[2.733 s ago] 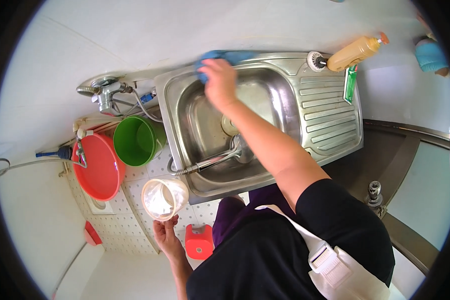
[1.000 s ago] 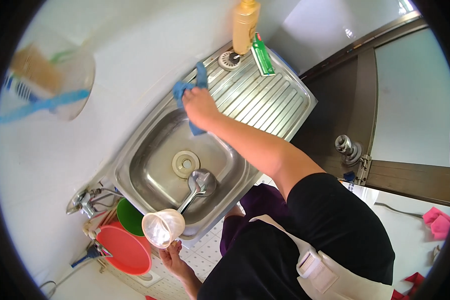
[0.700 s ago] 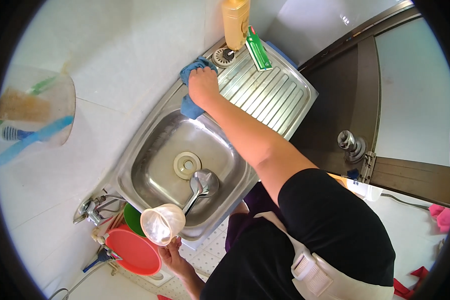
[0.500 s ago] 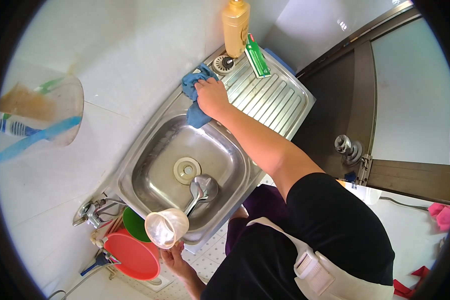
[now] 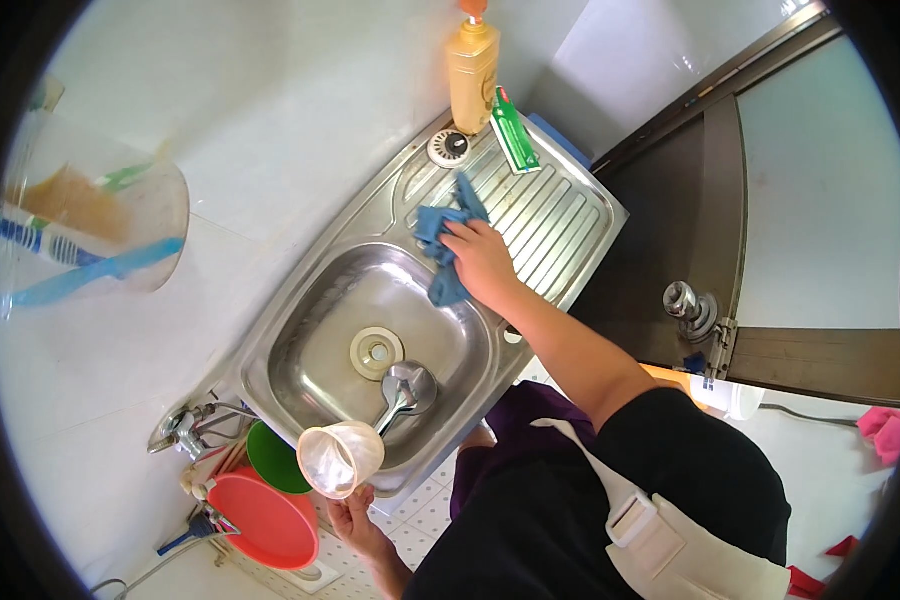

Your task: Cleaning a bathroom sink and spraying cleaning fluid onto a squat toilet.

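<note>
My right hand (image 5: pixel 482 262) is closed on a crumpled blue cloth (image 5: pixel 440 240), over the metal between the sink basin (image 5: pixel 315 340) and the ribbed drainboard (image 5: pixel 545 205). At the near left corner of the sink, my left hand (image 5: pixel 355 518) has its fingers curled against the underside of a translucent whitish cup (image 5: pixel 365 455), whose mouth faces up. The cup partly hides those fingers. In the basin a shiny metal ladle (image 5: pixel 410 388) lies beside the round drain (image 5: pixel 377 353), its handle running toward the cup.
A yellow pump bottle (image 5: pixel 472 75), a strainer plug (image 5: pixel 449 149) and a green box (image 5: pixel 515 130) stand at the drainboard's far end. A tap (image 5: pixel 182 428), green bucket (image 5: pixel 273 458) and red basin (image 5: pixel 265 520) are left. A dark-framed door (image 5: pixel 720 190) is right.
My right hand has drawn the blue cloth back from the wall side, toward the right and nearer to me. My left hand and the cup stay nearly in place.
</note>
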`<state>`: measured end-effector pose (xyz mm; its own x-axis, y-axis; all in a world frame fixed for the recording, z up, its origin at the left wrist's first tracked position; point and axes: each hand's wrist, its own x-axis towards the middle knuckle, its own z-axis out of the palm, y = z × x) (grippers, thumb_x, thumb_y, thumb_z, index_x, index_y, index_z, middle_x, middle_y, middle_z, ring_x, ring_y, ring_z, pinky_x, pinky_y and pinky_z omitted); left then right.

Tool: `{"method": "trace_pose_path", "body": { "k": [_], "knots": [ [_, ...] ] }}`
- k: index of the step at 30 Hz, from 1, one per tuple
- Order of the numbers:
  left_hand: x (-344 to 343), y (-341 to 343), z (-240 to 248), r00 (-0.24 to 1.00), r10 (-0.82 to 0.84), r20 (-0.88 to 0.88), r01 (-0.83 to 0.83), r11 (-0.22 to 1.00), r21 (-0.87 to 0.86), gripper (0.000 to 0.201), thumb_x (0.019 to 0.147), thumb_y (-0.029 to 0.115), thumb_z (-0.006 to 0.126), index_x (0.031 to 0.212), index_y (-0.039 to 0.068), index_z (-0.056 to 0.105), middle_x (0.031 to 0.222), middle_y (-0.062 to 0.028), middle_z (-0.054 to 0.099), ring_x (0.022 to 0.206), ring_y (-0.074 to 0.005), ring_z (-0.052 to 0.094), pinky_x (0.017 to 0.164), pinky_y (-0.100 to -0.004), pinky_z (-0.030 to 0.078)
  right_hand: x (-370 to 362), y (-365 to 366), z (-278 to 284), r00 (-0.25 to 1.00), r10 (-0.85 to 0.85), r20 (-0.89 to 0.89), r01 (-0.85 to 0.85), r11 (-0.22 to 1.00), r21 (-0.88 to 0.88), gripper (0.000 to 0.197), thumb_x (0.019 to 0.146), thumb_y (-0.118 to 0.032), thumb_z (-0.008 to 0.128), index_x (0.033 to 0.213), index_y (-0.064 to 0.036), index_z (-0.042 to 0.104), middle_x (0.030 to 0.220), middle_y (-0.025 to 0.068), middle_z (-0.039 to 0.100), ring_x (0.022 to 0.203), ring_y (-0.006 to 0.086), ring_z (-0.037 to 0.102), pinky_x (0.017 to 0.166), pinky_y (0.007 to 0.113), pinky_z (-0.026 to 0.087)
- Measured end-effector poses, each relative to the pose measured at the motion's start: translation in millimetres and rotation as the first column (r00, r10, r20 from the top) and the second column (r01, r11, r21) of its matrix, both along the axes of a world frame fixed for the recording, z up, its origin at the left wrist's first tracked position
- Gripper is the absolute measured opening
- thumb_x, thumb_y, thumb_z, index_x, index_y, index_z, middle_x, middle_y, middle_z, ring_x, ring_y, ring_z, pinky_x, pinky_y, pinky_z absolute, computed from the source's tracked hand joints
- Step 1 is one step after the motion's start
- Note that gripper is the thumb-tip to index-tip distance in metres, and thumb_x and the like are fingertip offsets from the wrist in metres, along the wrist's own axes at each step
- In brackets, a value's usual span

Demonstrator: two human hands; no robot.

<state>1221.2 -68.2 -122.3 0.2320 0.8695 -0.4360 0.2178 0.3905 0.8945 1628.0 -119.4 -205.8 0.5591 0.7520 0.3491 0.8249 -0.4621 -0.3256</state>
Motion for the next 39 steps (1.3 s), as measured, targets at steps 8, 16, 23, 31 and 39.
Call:
{"method": "trace_pose_path", "body": {
  "k": [8, 16, 23, 31, 39],
  "knots": [
    [-9.0, -5.4, 2.6, 0.997, 0.021, -0.079, -0.024, 0.999, -0.029, 0.023, 0.095, 0.014, 0.052, 0.111, -0.002, 0.051, 0.097, -0.0083, 0.060, 0.083, -0.0146, 0.061, 0.075, -0.0279, 0.050, 14.6, 79.5, -10.9, 0.999, 0.046, 0.010, -0.046, 0.997, 0.062, 0.031, 0.070, -0.004, 0.057, 0.100, -0.0032, 0.062, 0.108, 0.0089, 0.058, 0.093, 0.0289, 0.053, 0.082, 0.039, 0.044],
    [-15.5, -6.3, 6.0, 0.992, 0.084, -0.097, -0.089, 0.995, -0.039, 0.015, 0.094, 0.013, 0.053, 0.102, -0.001, 0.053, 0.091, -0.0068, 0.061, 0.082, -0.0133, 0.061, 0.076, -0.0275, 0.049, -8.1, 91.2, -11.2, 0.964, 0.239, 0.114, -0.246, 0.968, 0.052, 0.029, 0.076, -0.010, 0.055, 0.104, -0.0062, 0.062, 0.117, 0.0084, 0.053, 0.102, 0.0278, 0.049, 0.083, 0.040, 0.043],
    [-29.0, -8.8, 14.9, 0.980, 0.169, -0.105, -0.170, 0.985, -0.002, 0.014, 0.094, 0.014, 0.055, 0.096, 0.000, 0.055, 0.088, -0.0063, 0.062, 0.080, -0.0134, 0.062, 0.075, -0.0264, 0.048, -67.8, 62.3, -90.6, 0.878, 0.274, -0.392, -0.385, 0.892, -0.239, 0.027, 0.077, -0.007, 0.054, 0.103, -0.0059, 0.064, 0.107, 0.0113, 0.060, 0.099, 0.0321, 0.054, 0.086, 0.042, 0.042],
    [-77.8, -39.5, 7.7, 0.948, 0.283, -0.148, -0.285, 0.959, 0.009, 0.021, 0.095, 0.018, 0.053, 0.110, 0.003, 0.054, 0.095, -0.0066, 0.064, 0.082, -0.0135, 0.063, 0.076, -0.0274, 0.049, -136.2, 133.7, -120.0, 0.660, 0.605, -0.446, -0.644, 0.761, 0.080, 0.021, 0.072, -0.004, 0.053, 0.085, -0.0095, 0.069, 0.104, 0.0084, 0.063, 0.099, 0.0299, 0.057, 0.084, 0.039, 0.047],
    [-103.1, -57.2, 5.5, 0.927, 0.355, -0.125, -0.357, 0.934, 0.005, 0.021, 0.095, 0.018, 0.054, 0.109, 0.003, 0.055, 0.093, -0.0064, 0.065, 0.083, -0.0137, 0.063, 0.076, -0.0277, 0.049, -86.6, 111.0, -101.4, 0.839, 0.502, -0.209, -0.536, 0.827, -0.168, 0.027, 0.072, -0.005, 0.063, 0.097, -0.0142, 0.067, 0.106, 0.0060, 0.061, 0.106, 0.0273, 0.055, 0.087, 0.039, 0.046]
  ]
}}
